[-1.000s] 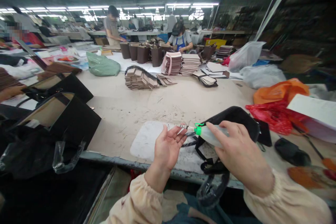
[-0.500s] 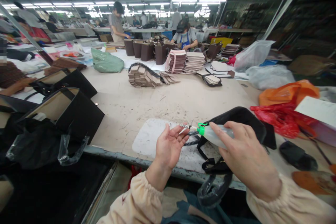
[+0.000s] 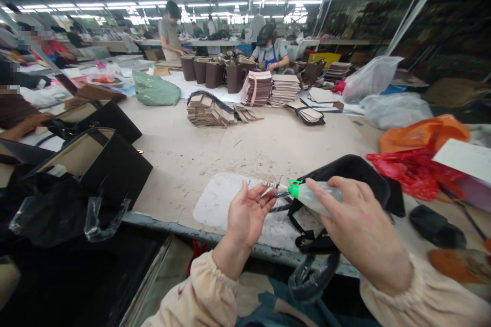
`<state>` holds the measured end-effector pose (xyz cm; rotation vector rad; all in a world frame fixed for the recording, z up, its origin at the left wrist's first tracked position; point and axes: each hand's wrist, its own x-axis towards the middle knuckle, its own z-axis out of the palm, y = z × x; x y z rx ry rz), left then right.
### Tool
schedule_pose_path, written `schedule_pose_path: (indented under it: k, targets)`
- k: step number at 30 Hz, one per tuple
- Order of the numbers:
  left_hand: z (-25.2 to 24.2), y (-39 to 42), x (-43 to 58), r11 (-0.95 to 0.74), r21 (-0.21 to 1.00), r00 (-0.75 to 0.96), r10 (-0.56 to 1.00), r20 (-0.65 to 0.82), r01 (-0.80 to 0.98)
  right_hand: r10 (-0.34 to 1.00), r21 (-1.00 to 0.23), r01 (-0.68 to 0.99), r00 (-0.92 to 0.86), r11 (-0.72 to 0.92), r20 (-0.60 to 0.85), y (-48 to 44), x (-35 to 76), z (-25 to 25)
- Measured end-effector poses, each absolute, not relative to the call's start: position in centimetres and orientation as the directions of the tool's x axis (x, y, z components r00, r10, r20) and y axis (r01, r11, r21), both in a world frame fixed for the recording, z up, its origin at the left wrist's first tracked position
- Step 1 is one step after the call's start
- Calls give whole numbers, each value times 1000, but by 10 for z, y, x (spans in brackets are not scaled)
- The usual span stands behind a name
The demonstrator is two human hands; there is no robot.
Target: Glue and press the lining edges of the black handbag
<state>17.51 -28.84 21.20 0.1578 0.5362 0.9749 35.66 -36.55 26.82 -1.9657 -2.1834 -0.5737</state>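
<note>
My right hand (image 3: 362, 227) is closed round a translucent squeeze bottle (image 3: 314, 196) with a green cap, tilted sideways so its thin nozzle points left. My left hand (image 3: 247, 214) is palm up, thumb apart and fingers slightly curled, a ring on one finger. At its fingertips lies a small silver-and-dark piece (image 3: 271, 184), touching or very near the nozzle; its kind is too small to make out. Under and behind the bottle, a black bag (image 3: 345, 168) with straps lies at the table edge, partly hidden by my right hand. A white sheet (image 3: 215, 199) lies beneath my hands.
Black box-shaped bags (image 3: 126, 168) stand at the left. Stacked brown pieces (image 3: 209, 110) and a green plastic bag (image 3: 155, 88) sit farther back. Red plastic (image 3: 406, 171) and orange plastic bags (image 3: 425, 133) lie at the right. Co-workers (image 3: 270, 51) are across the table.
Both hands and the bottle keep nearly the same place. The view has shifted very slightly; a person at the far left has moved a little.
</note>
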Motion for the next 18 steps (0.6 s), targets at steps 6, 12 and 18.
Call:
schedule_pose_path:
  k: [6,12,18]
  targets:
    - [213,-290,175,547,392,415,829,-374,-740,934,188,981,-110,48,339,-367,355,270]
    - [214,-291,174,554,382,422,825,-377,-740,941,167,985,-90,37,326,-367,357,269]
    - [214,-291,175,559,373,432,821,-372,-741,925,38,997,-75,65,373,-366,365,261]
